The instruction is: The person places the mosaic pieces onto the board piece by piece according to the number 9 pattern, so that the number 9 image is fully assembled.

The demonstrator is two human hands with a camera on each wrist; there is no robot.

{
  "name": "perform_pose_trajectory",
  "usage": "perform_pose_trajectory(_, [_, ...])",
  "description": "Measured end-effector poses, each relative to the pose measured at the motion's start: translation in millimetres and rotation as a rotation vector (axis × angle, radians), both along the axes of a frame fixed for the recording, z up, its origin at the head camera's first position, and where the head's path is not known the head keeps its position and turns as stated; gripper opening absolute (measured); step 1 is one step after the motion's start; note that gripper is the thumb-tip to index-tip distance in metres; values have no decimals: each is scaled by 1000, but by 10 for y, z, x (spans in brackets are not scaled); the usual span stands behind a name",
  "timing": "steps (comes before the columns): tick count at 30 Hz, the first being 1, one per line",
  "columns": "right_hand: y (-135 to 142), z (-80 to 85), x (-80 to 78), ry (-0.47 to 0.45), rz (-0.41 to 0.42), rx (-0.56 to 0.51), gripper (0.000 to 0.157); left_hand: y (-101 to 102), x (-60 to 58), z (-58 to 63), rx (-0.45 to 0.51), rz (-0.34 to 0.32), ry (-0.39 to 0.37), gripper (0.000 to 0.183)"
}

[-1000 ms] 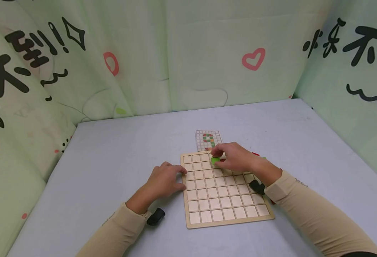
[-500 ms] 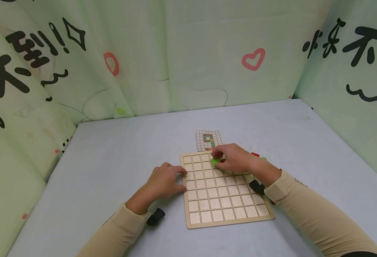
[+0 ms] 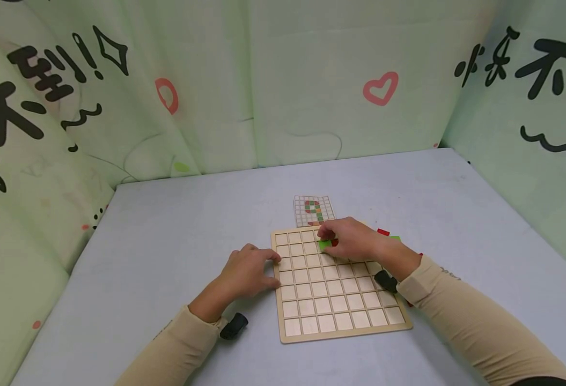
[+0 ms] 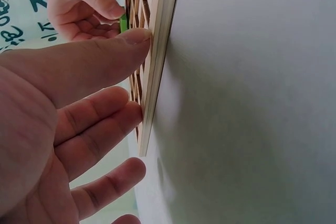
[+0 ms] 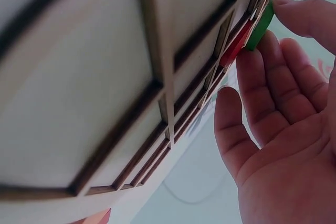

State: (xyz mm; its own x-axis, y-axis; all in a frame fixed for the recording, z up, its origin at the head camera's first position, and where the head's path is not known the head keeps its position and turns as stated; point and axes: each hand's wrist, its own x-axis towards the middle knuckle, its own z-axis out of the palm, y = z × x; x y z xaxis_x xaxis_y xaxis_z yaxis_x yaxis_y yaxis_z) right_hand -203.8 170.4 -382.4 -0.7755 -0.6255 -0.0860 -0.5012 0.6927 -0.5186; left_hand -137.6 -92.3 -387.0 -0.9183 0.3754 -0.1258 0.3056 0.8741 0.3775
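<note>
At board (image 3: 318, 290), green tile (image 5: 262, 22) — nearly flat, pinched

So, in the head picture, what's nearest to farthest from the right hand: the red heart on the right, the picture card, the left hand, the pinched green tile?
1. Green tile: pinched by the right hand.
2. Picture card: beyond the board.
3. Left hand: at the board's left edge.
4. Red heart: on the back curtain.
</note>
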Motion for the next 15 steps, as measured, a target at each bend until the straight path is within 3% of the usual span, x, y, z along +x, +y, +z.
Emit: perform_pose_trajectory(15, [2, -11, -8, 0, -8, 35, 22, -5, 10, 10, 23, -1, -6, 38])
